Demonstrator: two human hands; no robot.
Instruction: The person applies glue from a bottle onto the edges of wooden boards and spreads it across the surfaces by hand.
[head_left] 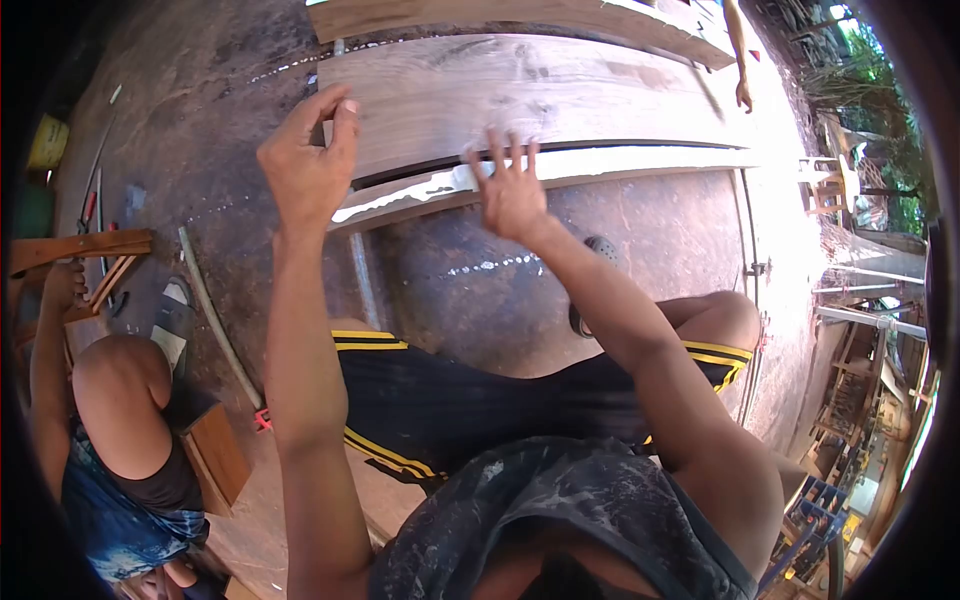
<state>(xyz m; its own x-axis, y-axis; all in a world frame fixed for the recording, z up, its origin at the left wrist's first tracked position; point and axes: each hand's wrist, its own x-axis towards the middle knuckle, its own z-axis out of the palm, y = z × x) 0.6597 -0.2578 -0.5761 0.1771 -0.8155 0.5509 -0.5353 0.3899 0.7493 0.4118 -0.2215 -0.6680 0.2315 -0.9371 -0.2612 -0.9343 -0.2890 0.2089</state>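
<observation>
Paste (405,193), white and wet-looking, is running along the upper edge of a narrow board (610,173) that is lying beside a wide board (430,100), both stretching across the floor in front of the seated person. Most of that edge is showing white, so the coating is looking well advanced, yet toward the left end it is lying in ragged patches, with uneven borders and wood showing beside them, so the spread is seeming less even there. A dark gap is separating the two boards along much of their length, and the wide board's face is showing bare grain. The right hand (512,200) is reaching over the paste, its fingers spreading wide and blurring; whether they are touching the paste is impossible to tell. The left hand (308,150) is hanging above the boards' left end, its fingers curling inward and its thumb standing close to them; whether it is pinching anything is not showing. Another plank (540,18) is lying beyond the wide board, and a metal bar (362,275) is passing beneath the narrow one. At the left, another person's hand (66,284) is resting by a wooden frame (95,243). No brand, label or writing is showing legibly anywhere.
</observation>
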